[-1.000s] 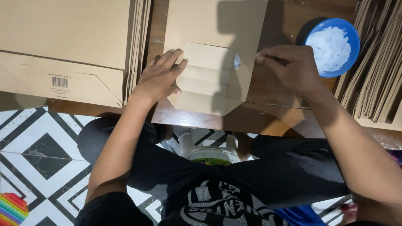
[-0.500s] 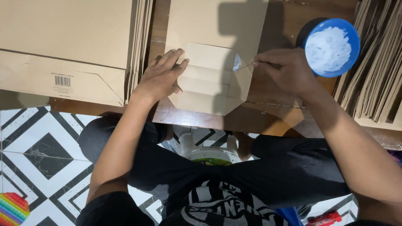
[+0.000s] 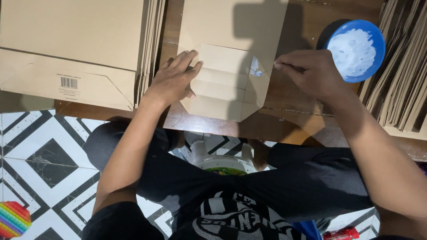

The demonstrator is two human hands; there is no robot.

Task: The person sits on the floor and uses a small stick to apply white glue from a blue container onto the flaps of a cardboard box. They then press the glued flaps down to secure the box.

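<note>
A brown paper bag (image 3: 231,84) lies flat on the low wooden table (image 3: 293,115), its bottom flaps folded open toward me. My left hand (image 3: 173,80) presses flat on the bag's left side, fingers spread over the folded flap. My right hand (image 3: 307,73) pinches a thin stick whose tip touches a white dab of glue (image 3: 255,67) on the bag's right flap. A blue bowl (image 3: 356,50) of white glue stands just right of that hand.
A stack of flat brown bags (image 3: 75,53) lies at the left, another stack (image 3: 400,75) at the right edge. Below the table are my crossed legs, a white container (image 3: 224,162), a black-and-white tiled floor and a rainbow toy (image 3: 13,218).
My right hand has shifted the stick slightly along the right flap, spreading glue. My left hand stays pressed on the bag.
</note>
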